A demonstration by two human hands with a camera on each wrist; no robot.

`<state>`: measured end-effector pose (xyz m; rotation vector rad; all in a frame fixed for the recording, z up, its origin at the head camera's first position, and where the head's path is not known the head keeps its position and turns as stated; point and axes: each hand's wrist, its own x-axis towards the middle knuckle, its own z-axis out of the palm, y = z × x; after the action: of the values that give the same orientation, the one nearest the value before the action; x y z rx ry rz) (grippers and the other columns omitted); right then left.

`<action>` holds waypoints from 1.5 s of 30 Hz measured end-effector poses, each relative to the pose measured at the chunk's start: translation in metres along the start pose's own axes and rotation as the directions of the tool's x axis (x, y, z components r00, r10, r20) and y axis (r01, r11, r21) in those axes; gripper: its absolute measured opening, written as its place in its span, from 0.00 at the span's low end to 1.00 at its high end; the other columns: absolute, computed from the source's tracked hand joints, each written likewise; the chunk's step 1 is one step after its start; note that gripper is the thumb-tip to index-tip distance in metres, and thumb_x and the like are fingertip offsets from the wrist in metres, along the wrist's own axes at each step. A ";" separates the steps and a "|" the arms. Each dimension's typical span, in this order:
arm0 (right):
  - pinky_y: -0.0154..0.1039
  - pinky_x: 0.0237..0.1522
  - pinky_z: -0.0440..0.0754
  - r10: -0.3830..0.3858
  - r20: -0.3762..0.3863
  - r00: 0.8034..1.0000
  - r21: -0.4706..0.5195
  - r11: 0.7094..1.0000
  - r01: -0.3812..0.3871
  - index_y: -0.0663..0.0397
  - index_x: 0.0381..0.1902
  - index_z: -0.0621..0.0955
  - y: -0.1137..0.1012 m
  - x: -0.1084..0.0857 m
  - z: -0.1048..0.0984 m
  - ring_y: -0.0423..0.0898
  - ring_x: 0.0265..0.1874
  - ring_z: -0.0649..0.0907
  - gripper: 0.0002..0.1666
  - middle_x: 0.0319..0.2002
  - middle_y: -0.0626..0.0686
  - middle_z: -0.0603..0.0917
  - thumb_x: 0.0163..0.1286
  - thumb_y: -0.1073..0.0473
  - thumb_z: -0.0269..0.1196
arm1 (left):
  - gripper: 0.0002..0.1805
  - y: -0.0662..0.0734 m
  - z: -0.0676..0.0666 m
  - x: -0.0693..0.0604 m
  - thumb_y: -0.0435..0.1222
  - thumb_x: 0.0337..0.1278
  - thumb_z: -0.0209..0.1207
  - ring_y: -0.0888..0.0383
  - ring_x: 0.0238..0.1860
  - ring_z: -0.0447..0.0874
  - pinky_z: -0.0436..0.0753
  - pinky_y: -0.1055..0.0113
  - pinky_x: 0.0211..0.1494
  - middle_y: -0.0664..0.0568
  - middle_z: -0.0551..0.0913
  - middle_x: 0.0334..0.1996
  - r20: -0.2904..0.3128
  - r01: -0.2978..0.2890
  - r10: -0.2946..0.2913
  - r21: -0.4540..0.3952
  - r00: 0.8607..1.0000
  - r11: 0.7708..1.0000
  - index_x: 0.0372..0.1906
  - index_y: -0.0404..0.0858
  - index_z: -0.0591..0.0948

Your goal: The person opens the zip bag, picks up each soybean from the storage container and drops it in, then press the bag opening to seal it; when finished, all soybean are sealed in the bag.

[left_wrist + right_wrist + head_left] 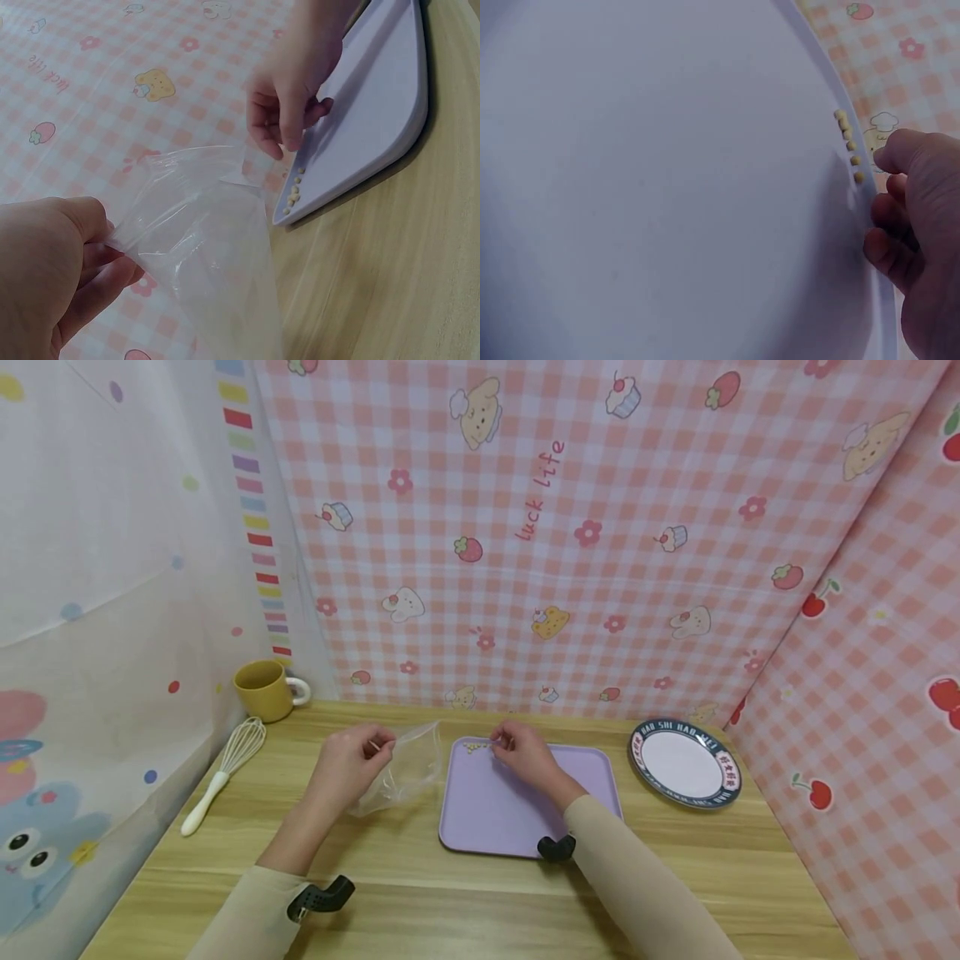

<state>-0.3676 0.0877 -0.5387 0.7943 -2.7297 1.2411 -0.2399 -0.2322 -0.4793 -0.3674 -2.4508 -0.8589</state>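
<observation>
My left hand pinches a clear plastic bag near its edge, left of the lilac tray. Seen from the left wrist, the bag hangs loose and creased. Several small pale-yellow soybeans lie along the tray's rim in its far left corner. Right beside them, my right hand hovers at the far rim with its fingers bent. In the right wrist view its thumb points toward the beans. Whether a bean is between those fingertips cannot be made out.
At the back left stand a yellow mug with a white handle and a whisk in front of it. A plate with a dark patterned rim sits right of the tray. Printed cloth walls off the wooden table's back.
</observation>
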 end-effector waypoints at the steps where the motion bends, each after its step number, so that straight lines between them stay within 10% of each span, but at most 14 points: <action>1: 0.40 0.38 0.80 0.004 0.006 1.000 -0.018 1.000 -0.004 0.56 0.47 0.88 0.002 0.001 0.001 0.43 0.33 0.80 0.09 0.33 0.47 0.83 0.71 0.69 0.73 | 0.04 0.000 0.000 0.000 0.28 0.66 0.72 0.57 0.31 0.88 0.89 0.56 0.36 0.52 0.91 0.32 0.000 -0.002 0.002 -0.002 1.000 1.000 0.41 0.40 0.90; 45: 0.39 0.40 0.83 0.027 0.065 0.998 -0.138 0.990 -0.018 0.56 0.42 0.90 0.008 0.004 0.006 0.43 0.36 0.81 0.02 0.36 0.48 0.84 0.72 0.65 0.73 | 0.04 0.000 -0.003 -0.001 0.28 0.67 0.71 0.57 0.32 0.89 0.89 0.55 0.37 0.51 0.91 0.34 0.005 -0.004 0.004 -0.002 1.000 1.000 0.41 0.40 0.91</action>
<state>-0.3736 0.0861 -0.5477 0.8061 -2.8472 1.0347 -0.2381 -0.2345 -0.4779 -0.3750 -2.4537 -0.8596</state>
